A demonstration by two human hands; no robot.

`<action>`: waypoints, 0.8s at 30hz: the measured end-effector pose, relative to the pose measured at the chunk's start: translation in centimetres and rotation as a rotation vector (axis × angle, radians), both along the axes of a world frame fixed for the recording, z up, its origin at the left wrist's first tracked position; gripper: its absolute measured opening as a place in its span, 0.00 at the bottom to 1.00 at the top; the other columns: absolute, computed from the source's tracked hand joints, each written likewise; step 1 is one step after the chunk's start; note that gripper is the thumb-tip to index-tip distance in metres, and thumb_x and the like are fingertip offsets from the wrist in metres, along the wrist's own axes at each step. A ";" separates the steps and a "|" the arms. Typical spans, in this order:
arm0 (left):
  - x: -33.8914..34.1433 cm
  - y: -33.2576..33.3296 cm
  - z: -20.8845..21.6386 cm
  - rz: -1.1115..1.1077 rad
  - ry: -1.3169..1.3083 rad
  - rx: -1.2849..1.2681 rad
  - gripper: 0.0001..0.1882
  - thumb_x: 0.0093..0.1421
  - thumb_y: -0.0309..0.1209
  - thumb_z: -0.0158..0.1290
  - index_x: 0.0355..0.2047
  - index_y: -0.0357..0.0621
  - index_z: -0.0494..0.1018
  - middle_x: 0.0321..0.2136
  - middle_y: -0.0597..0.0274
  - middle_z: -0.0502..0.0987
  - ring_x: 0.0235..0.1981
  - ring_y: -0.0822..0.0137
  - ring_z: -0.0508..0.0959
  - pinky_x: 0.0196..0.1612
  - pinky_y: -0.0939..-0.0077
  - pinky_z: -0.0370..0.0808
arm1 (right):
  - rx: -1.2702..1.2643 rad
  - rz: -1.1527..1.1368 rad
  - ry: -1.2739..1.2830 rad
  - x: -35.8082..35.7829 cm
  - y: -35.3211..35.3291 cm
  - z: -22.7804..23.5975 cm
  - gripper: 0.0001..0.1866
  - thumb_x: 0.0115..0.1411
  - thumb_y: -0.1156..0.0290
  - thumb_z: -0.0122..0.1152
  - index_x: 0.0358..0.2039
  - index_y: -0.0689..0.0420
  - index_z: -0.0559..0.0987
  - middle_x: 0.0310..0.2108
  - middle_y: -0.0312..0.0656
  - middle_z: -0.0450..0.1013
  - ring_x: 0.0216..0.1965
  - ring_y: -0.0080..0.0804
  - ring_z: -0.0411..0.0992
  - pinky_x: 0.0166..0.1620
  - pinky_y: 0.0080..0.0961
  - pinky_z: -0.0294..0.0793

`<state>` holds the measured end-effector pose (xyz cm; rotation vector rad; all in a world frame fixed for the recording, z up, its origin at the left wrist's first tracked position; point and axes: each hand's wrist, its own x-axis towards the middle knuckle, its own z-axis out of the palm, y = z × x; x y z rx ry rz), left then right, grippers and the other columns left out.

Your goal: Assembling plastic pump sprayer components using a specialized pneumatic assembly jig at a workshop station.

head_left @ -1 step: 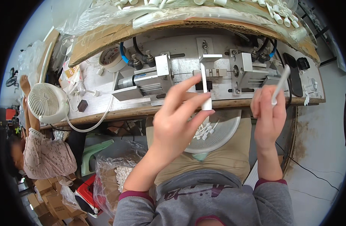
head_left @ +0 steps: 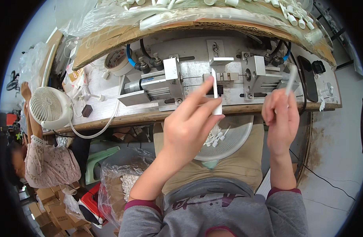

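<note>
My left hand [head_left: 187, 124] is closed, pinching a white plastic piece [head_left: 217, 108] by its wider cylindrical end. The thin stem of that piece points up, and my index finger rests against it. Behind the stem, on the bench, is a small metal block fixture [head_left: 227, 76]; I cannot tell whether the stem touches it. At the right, above the bench edge, my right hand [head_left: 282, 116] closes round a slim white plastic stick [head_left: 292, 77] that sticks up past the fingers. The stick's lower end is hidden in the hand.
Metal cylinder units stand left [head_left: 154, 83] and right [head_left: 264, 77] of the fixture, with a cardboard shelf [head_left: 205, 24] above. A white basket [head_left: 244, 136] of small white parts sits on my lap. A fan [head_left: 51, 106], tape roll [head_left: 116, 62] and phone [head_left: 307, 79] lie about. Another person sits at left.
The stick in my right hand has shifted left and stands more upright. My left hand has tilted slightly, its index finger lying closer along the stem.
</note>
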<state>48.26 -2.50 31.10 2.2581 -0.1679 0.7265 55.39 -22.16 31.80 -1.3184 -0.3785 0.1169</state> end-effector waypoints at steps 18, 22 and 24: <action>1.0 -1.4 2.6 -0.114 -0.127 0.112 0.23 0.45 0.25 0.69 0.42 0.38 0.76 0.41 0.53 0.81 0.36 0.58 0.82 0.39 0.70 0.79 | -0.143 0.044 -0.070 -1.9 4.1 1.6 0.22 0.75 0.65 0.36 0.57 0.70 0.68 0.52 0.56 0.74 0.55 0.44 0.74 0.60 0.36 0.69; 0.7 -1.0 3.6 -0.061 -0.158 -0.063 0.21 0.46 0.16 0.67 0.43 0.35 0.77 0.37 0.55 0.80 0.35 0.63 0.82 0.37 0.72 0.81 | -0.155 0.195 -0.061 -2.2 5.5 3.5 0.25 0.75 0.62 0.34 0.60 0.70 0.67 0.52 0.54 0.75 0.53 0.37 0.74 0.58 0.33 0.70; 0.4 -0.3 4.5 -0.070 -0.138 -0.102 0.19 0.47 0.16 0.66 0.41 0.35 0.78 0.38 0.54 0.79 0.35 0.64 0.81 0.36 0.73 0.82 | -0.181 0.150 -0.206 -0.6 5.4 4.9 0.22 0.73 0.65 0.43 0.59 0.67 0.70 0.50 0.52 0.76 0.49 0.35 0.76 0.55 0.30 0.73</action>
